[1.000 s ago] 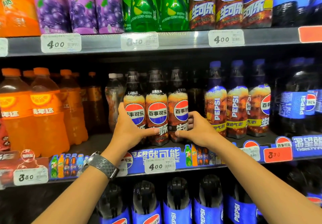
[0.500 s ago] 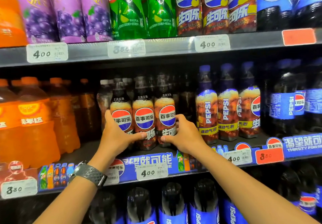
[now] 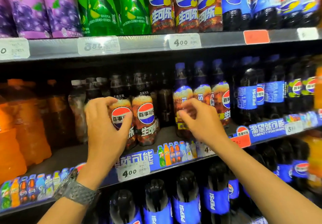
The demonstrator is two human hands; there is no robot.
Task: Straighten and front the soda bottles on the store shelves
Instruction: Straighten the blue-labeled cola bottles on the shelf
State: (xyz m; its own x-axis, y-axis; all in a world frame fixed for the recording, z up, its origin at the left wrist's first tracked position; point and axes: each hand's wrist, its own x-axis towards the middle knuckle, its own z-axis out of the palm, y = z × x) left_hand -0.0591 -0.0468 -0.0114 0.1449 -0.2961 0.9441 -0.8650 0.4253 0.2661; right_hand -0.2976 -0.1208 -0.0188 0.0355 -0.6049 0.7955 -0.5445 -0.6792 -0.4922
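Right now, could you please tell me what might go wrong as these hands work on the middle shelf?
The left hand curls in front of a brown-label Pepsi bottle standing near the shelf lip; a push could tip it into its neighbour. The right hand is at a purple-capped bottle in a tight row; twisting it may jostle the next bottle.

"百事可乐" on cola bottle (image 3: 146, 115) label; "PEPSI" on blue-label bottle (image 3: 247, 97); "400" on upper price tag (image 3: 184, 41) and lower price tag (image 3: 133, 171); "渴望就可能" on shelf strip (image 3: 266, 128).
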